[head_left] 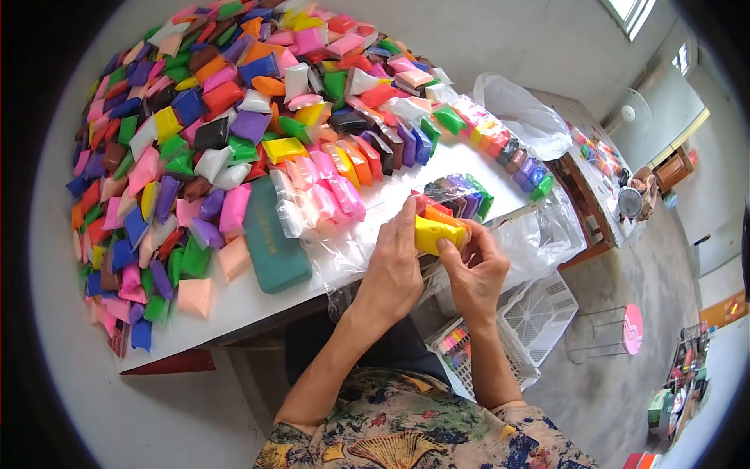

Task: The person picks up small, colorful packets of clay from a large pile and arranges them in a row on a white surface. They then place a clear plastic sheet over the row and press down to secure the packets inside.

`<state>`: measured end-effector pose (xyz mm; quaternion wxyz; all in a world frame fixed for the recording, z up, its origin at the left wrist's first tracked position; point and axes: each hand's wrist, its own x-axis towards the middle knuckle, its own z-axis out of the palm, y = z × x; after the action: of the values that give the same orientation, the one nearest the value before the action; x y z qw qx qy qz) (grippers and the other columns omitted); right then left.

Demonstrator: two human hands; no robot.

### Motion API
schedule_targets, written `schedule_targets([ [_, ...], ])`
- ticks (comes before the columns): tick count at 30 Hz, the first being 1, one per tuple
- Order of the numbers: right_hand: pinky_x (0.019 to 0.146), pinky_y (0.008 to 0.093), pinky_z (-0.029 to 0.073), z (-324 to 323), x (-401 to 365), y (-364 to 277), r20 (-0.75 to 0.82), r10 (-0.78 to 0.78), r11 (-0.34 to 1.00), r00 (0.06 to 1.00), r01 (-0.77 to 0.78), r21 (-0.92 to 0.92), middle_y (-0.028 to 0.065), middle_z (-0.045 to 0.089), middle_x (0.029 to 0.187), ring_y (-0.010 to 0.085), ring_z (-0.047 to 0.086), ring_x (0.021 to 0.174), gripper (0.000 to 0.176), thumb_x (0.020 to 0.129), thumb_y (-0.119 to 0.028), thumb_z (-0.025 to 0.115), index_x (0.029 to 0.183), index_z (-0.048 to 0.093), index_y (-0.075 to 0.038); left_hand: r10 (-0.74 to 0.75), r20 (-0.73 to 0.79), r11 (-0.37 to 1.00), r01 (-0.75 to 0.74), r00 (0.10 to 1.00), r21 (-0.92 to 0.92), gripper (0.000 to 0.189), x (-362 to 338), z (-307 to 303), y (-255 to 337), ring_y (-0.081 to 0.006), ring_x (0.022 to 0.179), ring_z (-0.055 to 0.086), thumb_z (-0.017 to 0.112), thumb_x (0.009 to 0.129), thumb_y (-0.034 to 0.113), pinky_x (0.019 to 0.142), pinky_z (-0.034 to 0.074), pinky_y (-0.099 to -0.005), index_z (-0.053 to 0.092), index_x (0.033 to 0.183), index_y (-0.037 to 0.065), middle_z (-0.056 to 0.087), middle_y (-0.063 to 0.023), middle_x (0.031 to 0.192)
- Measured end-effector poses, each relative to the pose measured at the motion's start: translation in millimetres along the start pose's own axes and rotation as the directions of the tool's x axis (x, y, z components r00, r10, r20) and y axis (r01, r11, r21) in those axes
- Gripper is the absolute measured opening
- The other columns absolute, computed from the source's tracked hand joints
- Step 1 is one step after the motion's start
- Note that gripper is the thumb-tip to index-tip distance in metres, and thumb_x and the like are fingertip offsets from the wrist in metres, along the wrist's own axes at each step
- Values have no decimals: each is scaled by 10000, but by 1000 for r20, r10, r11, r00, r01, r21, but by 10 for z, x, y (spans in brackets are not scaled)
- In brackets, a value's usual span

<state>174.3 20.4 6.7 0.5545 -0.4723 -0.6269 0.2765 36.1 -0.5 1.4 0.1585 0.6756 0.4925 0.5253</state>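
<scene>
Between both hands, over the table's front edge, is a small stack of packets with a yellow packet (437,234) nearest me and orange and red ones behind it. My left hand (394,262) grips the stack's left side, its fingers upright. My right hand (474,270) pinches the right side, thumb on the yellow packet. Just beyond them lies a row of dark, purple, blue and green packets (461,194). To the left, a row of white and pink packets (320,195) rests by a teal box (275,242) and clear plastic film (340,262).
A large heap of coloured packets (195,109) covers the table's left and back. A filled clear bag (500,141) and empty plastic bags (539,234) lie right. Below are white baskets (539,316) and a pink-topped stool (632,329).
</scene>
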Motion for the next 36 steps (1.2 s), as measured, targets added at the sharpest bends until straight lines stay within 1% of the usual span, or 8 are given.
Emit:
schedule_targets([
  [5, 623, 354, 510, 116, -34, -45, -38, -264, 919, 964, 240, -313, 131, 640, 824, 253, 623, 674, 344, 767, -119, 780, 1065, 672, 14, -39, -99, 969, 61, 994, 238, 611, -119, 58, 36, -497, 1249, 447, 515, 867, -19, 1093, 362, -519, 328, 1437, -136, 464, -336, 1344],
  [7, 635, 361, 509, 154, -67, -35, -30, -283, 903, 959, 255, -345, 131, 645, 831, 259, 628, 691, 352, 773, -129, 786, 1074, 668, 9, 0, -175, 940, 59, 985, 336, 577, -152, 99, -13, -493, 1214, 464, 537, 885, 14, 1069, 379, -522, 360, 1413, -137, 472, -339, 1306],
  [10, 641, 369, 509, 203, -85, -25, -21, -303, 897, 953, 278, -343, 131, 644, 830, 265, 632, 703, 360, 786, -132, 788, 1095, 661, 2, 3, -211, 940, 69, 977, 335, 526, -156, 57, 36, -460, 1149, 492, 572, 890, 33, 1016, 403, -523, 405, 1361, -130, 503, -310, 1222],
  [14, 658, 378, 524, 275, -80, 4, -28, -426, 856, 904, 393, -336, 142, 631, 871, 278, 635, 727, 365, 808, -112, 776, 1128, 646, 6, -92, -284, 975, 144, 954, 168, 401, -160, 104, 31, -432, 1062, 518, 591, 877, 1, 943, 428, -509, 462, 1243, -101, 523, -275, 1124],
  [16, 677, 384, 535, 307, -116, -8, -44, -354, 893, 934, 324, -313, 156, 619, 934, 290, 639, 748, 366, 818, -96, 767, 1143, 637, 10, -137, -323, 983, 169, 937, 73, 348, -179, 147, -8, -421, 1027, 530, 595, 872, -16, 916, 434, -504, 475, 1192, -85, 532, -259, 1088],
  [20, 709, 394, 550, 380, -148, -50, -75, -201, 958, 977, 180, -221, 180, 592, 1055, 318, 647, 809, 391, 826, -67, 756, 1181, 613, 11, -116, -302, 980, 160, 946, 122, 227, -180, 125, -40, -408, 952, 540, 586, 881, -25, 842, 447, -490, 525, 1098, -48, 535, -231, 1011],
  [23, 707, 396, 550, 436, -99, 55, -60, -295, 926, 954, 270, -263, 181, 584, 1066, 325, 648, 838, 422, 824, -45, 752, 1210, 591, 10, -85, -338, 984, 132, 937, 119, 203, -123, 131, -40, -410, 952, 548, 571, 886, -24, 835, 457, -477, 546, 1086, -44, 549, -230, 1004],
  [36, 696, 378, 555, 413, -91, 108, -32, -247, 957, 969, 239, -164, 180, 586, 1050, 313, 653, 845, 415, 832, -10, 729, 1213, 571, 34, -32, -333, 973, 106, 942, 207, 222, -48, 100, -99, -383, 898, 621, 586, 923, 17, 778, 497, -455, 580, 1141, -22, 621, -202, 980],
])
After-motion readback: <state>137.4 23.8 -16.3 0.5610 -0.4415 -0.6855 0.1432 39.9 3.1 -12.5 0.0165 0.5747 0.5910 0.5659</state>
